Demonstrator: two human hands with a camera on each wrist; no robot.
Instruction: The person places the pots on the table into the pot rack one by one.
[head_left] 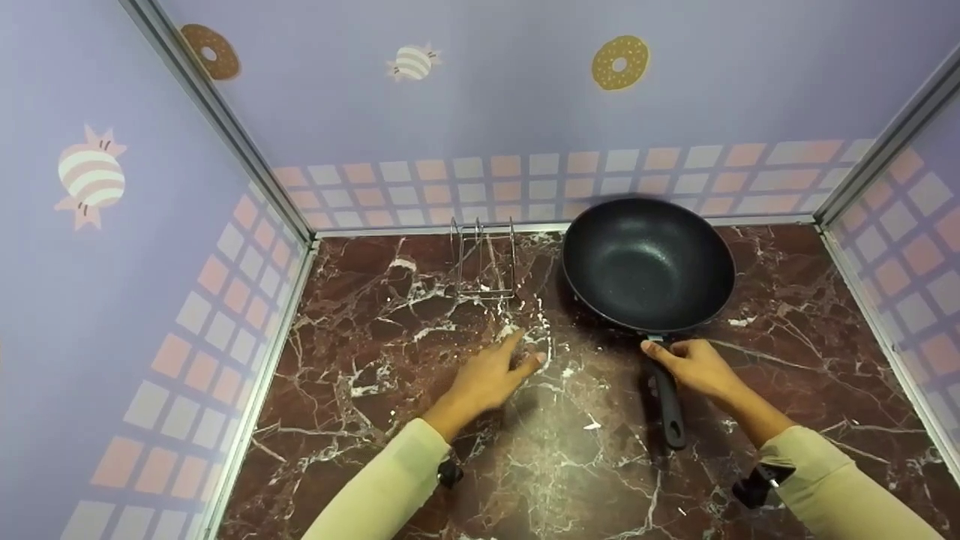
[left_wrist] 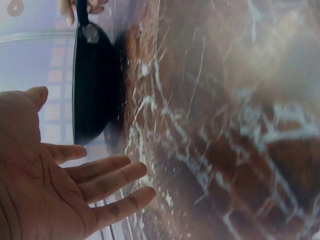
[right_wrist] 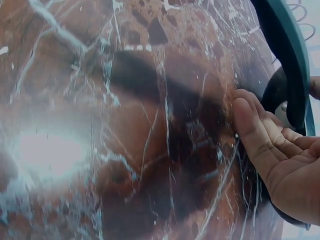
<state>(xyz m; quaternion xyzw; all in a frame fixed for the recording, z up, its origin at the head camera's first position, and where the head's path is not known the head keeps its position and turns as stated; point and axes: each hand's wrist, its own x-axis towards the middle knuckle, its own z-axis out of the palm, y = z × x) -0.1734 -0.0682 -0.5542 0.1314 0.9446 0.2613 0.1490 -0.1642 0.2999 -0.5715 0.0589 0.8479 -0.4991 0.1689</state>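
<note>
A black wok (head_left: 649, 262) with a long dark handle (head_left: 667, 405) is at the back right of the marbled counter, its handle pointing toward me. My right hand (head_left: 697, 367) holds the handle near the bowl, thumb over the top; in the right wrist view its fingers (right_wrist: 260, 135) lie along the handle's underside. Over the middle of the counter, my left hand (head_left: 487, 375) is spread and holds nothing. The left wrist view has the palm (left_wrist: 45, 185) turned up toward the camera, with the wok (left_wrist: 95, 90) beyond it.
A small wire rack (head_left: 486, 262) stands near the back wall, left of the wok. Tiled, purple-patterned walls (head_left: 510, 97) enclose the counter (head_left: 360, 450) at the back and both sides. A metal strip (head_left: 262, 382) runs along the left edge.
</note>
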